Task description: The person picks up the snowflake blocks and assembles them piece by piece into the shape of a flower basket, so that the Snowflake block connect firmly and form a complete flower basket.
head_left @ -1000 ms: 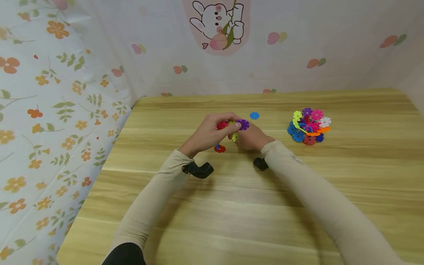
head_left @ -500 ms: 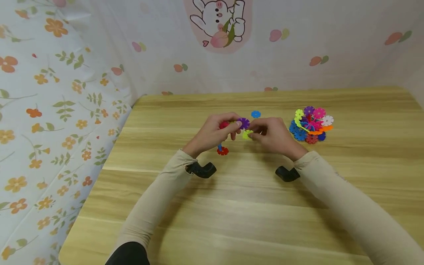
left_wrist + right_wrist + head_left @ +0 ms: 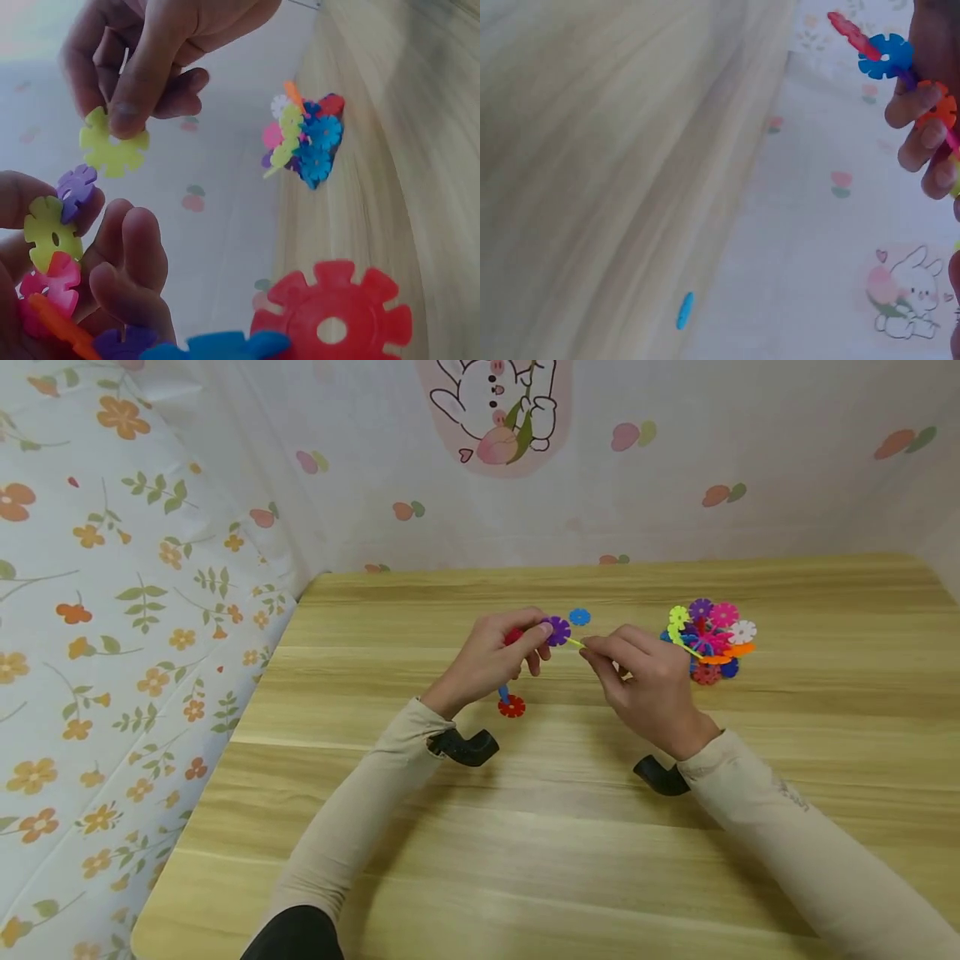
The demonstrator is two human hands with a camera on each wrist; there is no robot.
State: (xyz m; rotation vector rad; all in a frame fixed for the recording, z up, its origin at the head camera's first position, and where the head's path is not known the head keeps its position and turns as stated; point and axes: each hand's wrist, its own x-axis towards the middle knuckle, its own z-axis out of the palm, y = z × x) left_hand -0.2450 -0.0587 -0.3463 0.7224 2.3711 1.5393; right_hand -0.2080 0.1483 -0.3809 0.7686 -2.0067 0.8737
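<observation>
My left hand (image 3: 487,662) holds a chain of interlocked plastic snowflake discs. In the left wrist view the chain runs from a purple disc (image 3: 76,193) through a yellow disc (image 3: 52,232), a pink disc (image 3: 60,281) and an orange disc (image 3: 64,330) to blue and a red disc (image 3: 330,311) at its hanging end. Between thumb and index finger, my right hand (image 3: 647,685) pinches a loose yellow snowflake disc (image 3: 114,150). It is close to the purple end disc, edge-on in the head view; whether they touch I cannot tell.
On the wooden table (image 3: 525,827), a blue disc (image 3: 580,617) lies behind the hands. A multicoloured cluster of joined discs (image 3: 708,643) stands right of it, just behind my right hand. A patterned cloth (image 3: 337,485) hangs along the back and left.
My right hand has drawn back right from behind my left hand, bringing the yellow disc into view, and turned it edge-on beside the purple disc. My left hand has shifted slightly right.
</observation>
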